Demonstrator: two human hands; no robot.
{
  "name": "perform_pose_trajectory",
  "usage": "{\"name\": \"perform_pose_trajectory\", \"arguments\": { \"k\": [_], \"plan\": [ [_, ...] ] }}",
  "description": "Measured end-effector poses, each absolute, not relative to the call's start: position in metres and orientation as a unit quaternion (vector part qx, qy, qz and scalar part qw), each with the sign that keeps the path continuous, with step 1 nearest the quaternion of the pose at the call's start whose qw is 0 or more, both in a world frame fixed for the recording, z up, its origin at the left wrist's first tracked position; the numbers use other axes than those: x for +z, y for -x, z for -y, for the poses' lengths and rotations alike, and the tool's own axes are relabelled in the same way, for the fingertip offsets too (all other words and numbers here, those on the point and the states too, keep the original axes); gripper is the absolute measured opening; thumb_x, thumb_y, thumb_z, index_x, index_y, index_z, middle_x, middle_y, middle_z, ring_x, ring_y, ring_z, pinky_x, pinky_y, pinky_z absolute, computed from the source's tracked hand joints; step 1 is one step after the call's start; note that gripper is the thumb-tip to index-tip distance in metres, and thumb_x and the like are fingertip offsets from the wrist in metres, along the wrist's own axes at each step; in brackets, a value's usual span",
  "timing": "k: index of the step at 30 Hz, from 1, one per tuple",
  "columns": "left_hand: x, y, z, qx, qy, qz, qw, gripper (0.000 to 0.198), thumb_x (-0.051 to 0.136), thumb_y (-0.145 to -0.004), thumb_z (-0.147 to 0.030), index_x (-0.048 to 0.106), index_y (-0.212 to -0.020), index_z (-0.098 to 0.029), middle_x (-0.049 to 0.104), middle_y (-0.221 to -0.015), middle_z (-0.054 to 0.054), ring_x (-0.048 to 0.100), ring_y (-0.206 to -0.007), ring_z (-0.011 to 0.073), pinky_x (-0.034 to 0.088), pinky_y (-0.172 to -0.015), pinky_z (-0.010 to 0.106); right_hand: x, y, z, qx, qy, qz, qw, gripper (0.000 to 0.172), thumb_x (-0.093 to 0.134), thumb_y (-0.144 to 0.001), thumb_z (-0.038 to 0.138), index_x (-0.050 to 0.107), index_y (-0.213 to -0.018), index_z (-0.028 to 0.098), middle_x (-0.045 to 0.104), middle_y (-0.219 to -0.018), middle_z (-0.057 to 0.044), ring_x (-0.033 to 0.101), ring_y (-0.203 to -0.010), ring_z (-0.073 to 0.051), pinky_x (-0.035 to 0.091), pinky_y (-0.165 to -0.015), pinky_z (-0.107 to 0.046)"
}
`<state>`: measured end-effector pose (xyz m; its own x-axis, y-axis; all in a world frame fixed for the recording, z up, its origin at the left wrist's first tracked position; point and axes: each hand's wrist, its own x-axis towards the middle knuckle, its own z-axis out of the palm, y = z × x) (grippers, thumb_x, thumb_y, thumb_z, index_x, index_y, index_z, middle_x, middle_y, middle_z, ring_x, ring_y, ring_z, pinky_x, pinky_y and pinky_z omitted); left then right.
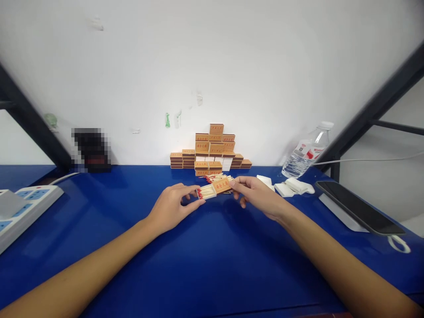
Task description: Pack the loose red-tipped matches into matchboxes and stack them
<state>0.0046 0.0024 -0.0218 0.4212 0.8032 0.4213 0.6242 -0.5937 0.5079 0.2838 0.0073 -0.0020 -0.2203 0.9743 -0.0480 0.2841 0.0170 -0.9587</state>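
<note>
Between my hands is a matchbox, its white inner tray (207, 191) full of red-tipped matches and its orange printed sleeve (222, 186) pushed partway over the tray. My left hand (174, 204) pinches the tray's left end between thumb and fingers. With thumb and fingertips, my right hand (256, 194) grips the sleeve's right end. Loose matches (217, 177) lie in a pile just behind the box. Farther back, against the wall, rises a stepped stack of matchboxes (216, 147), several layers high, with white pieces in its lower middle.
White folded pieces (293, 187) lie right of my right hand. A tilted clear bottle (308, 150) leans near the wall. A phone (359, 206) rests at the right, a power strip (29, 210) at the left. The blue tabletop (198, 265) meets the white wall behind.
</note>
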Motion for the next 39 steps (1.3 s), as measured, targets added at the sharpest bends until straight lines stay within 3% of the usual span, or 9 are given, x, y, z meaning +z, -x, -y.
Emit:
{"name": "perform_pose_trajectory", "arguments": {
  "k": [14, 28, 34, 39],
  "plan": [
    [-0.0209, -0.0054, -0.0071, 0.357, -0.784, -0.446, 0.243, 0.044, 0.079, -0.087, -0.041, 0.076, -0.127, -0.022, 0.082, -0.100, 0.002, 0.069, -0.075, 0.0173, 0.056, -0.074, 0.031, 0.0012, -0.2877, -0.0039, 0.448, 0.503, 0.662, 0.329, 0.045, 0.073, -0.087, 0.063, 0.063, -0.089, 0.019, 0.060, -0.075, 0.003, 0.056, -0.055, -0.010, 0.046, -0.055, -0.026],
    [-0.0207, -0.0052, -0.0088, 0.381, -0.772, -0.432, 0.269, 0.047, 0.080, -0.087, -0.042, 0.075, -0.129, -0.022, 0.083, -0.105, 0.003, 0.075, -0.084, 0.0205, 0.061, -0.082, 0.035, 0.0033, -0.2857, 0.0003, 0.458, 0.492, 0.660, 0.337, 0.050, 0.071, -0.087, 0.069, 0.060, -0.089, 0.020, 0.061, -0.071, 0.002, 0.057, -0.057, -0.012, 0.048, -0.053, -0.025],
    [-0.0184, -0.0054, -0.0090, 0.385, -0.766, -0.438, 0.270, 0.046, 0.081, -0.086, -0.043, 0.076, -0.126, -0.022, 0.083, -0.102, 0.003, 0.074, -0.080, 0.0199, 0.061, -0.079, 0.034, -0.0016, -0.2830, 0.0003, 0.475, 0.465, 0.645, 0.378, 0.054, 0.074, -0.087, 0.063, 0.056, -0.117, 0.023, 0.061, -0.074, 0.004, 0.058, -0.060, -0.014, 0.052, -0.049, -0.026],
    [-0.0201, -0.0052, -0.0091, 0.394, -0.765, -0.433, 0.267, 0.044, 0.080, -0.087, -0.042, 0.076, -0.125, -0.022, 0.083, -0.105, 0.003, 0.077, -0.089, 0.0220, 0.061, -0.082, 0.035, 0.0006, -0.2845, 0.0016, 0.436, 0.461, 0.688, 0.351, 0.056, 0.065, -0.095, 0.058, 0.061, -0.138, 0.022, 0.062, -0.073, 0.001, 0.061, -0.061, -0.015, 0.054, -0.051, -0.027]
  ]
}}
